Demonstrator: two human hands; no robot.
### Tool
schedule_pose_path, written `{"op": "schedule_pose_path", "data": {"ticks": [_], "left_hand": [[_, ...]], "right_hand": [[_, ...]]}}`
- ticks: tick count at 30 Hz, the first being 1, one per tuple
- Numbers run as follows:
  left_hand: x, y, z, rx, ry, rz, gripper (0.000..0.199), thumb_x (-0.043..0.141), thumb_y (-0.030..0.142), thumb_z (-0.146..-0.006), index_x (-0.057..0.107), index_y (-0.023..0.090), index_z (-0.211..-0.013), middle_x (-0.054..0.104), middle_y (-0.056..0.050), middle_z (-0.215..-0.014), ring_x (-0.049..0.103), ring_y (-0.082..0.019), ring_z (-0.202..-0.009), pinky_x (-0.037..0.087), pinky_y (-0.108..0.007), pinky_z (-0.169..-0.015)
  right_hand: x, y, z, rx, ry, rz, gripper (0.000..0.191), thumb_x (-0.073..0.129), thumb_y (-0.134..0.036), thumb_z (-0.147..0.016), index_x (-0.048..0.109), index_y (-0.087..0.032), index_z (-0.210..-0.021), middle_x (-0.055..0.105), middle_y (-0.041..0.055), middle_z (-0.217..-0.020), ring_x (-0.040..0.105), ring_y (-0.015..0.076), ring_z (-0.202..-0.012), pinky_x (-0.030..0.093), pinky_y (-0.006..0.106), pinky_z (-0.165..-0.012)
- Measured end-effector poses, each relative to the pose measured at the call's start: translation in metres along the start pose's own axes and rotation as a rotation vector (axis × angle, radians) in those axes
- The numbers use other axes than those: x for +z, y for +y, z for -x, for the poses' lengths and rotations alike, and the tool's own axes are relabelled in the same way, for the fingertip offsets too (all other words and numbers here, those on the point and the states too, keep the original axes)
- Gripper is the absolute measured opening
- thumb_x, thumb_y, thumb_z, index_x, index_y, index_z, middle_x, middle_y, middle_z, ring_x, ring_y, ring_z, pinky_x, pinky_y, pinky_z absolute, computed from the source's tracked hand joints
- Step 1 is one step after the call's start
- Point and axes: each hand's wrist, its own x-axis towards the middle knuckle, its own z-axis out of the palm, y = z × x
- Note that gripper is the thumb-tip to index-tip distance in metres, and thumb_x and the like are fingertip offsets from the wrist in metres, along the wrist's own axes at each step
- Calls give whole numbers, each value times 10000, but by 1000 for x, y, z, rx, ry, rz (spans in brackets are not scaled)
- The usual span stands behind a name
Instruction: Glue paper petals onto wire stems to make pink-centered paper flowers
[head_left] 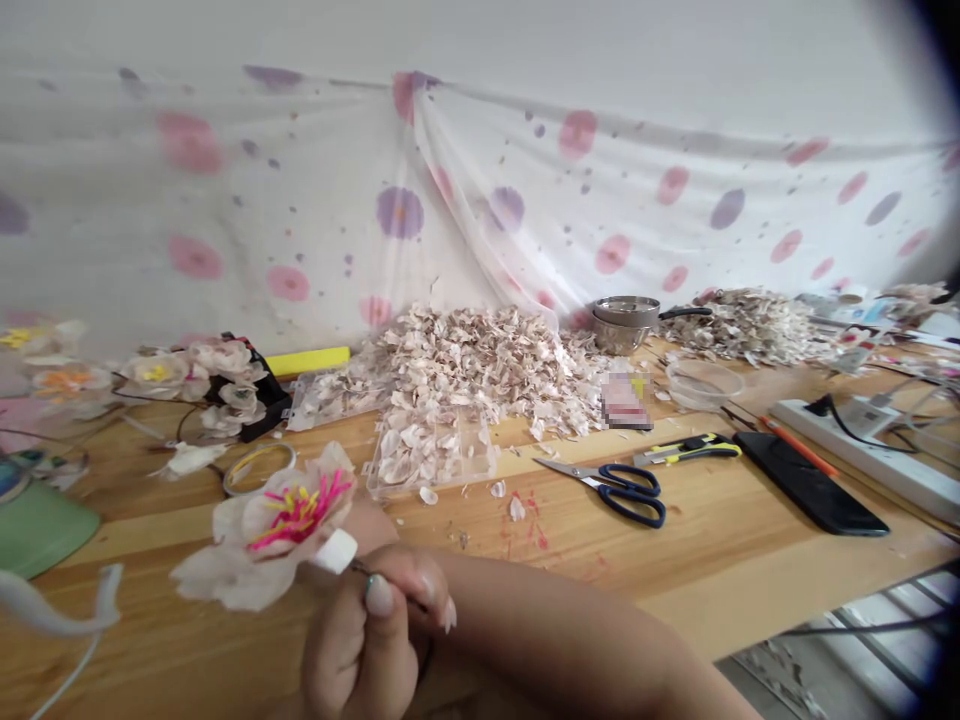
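Observation:
A handmade flower [262, 535] with pale, thin petals and bright pink and yellow stamens is held up at the lower left, its face tilted up. My left hand [356, 655] is closed below it, thumb pressed on the thin dark stem. From the right, my right hand [412, 575] reaches across and is closed at the stem, close behind the flower; its fingers partly overlap the left hand. A small white piece [336, 551] shows at the flower's base; I cannot tell what it is. Most of the stem is hidden by the fingers.
Loose petals [480, 365] are heaped over a clear compartment box [480, 455]. Scissors [611, 490], a utility knife [690, 450], a phone [810, 480] and a power strip [862, 450] lie to the right. More flowers [187, 370], a tape roll [259, 468] and a green object [52, 525] are left.

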Motion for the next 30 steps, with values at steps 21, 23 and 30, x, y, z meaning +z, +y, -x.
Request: {"op": "schedule_pose_path", "data": {"ticks": [21, 23, 30], "left_hand": [[10, 5, -4, -221, 186, 108, 283, 594, 415, -938, 655, 191, -778, 619, 6, -492, 586, -141, -397, 517, -226, -398], [9, 4, -3, -225, 193, 105, 284, 599, 417, -934, 655, 189, -775, 623, 1, -496, 589, -143, -404, 521, -230, -406], [15, -2, -1, -273, 241, 116, 297, 612, 429, -928, 661, 187, -764, 603, 14, -510, 585, -121, -403, 482, -188, -388]], "right_hand": [[-1, 150, -131, -80, -406, 480, 78, 644, -202, -914, 692, -147, -943, 706, 52, -1045, 639, 208, -1041, 493, 428, -945], [3, 149, -134, -84, -415, 480, 53, 660, -188, -895, 693, -147, -897, 703, 52, -1023, 630, 211, -1033, 491, 422, -930], [-13, 144, -131, -24, -281, 378, 113, 661, -88, -861, 764, -134, -871, 724, 118, -989, 638, 214, -968, 466, 340, -920]]}}
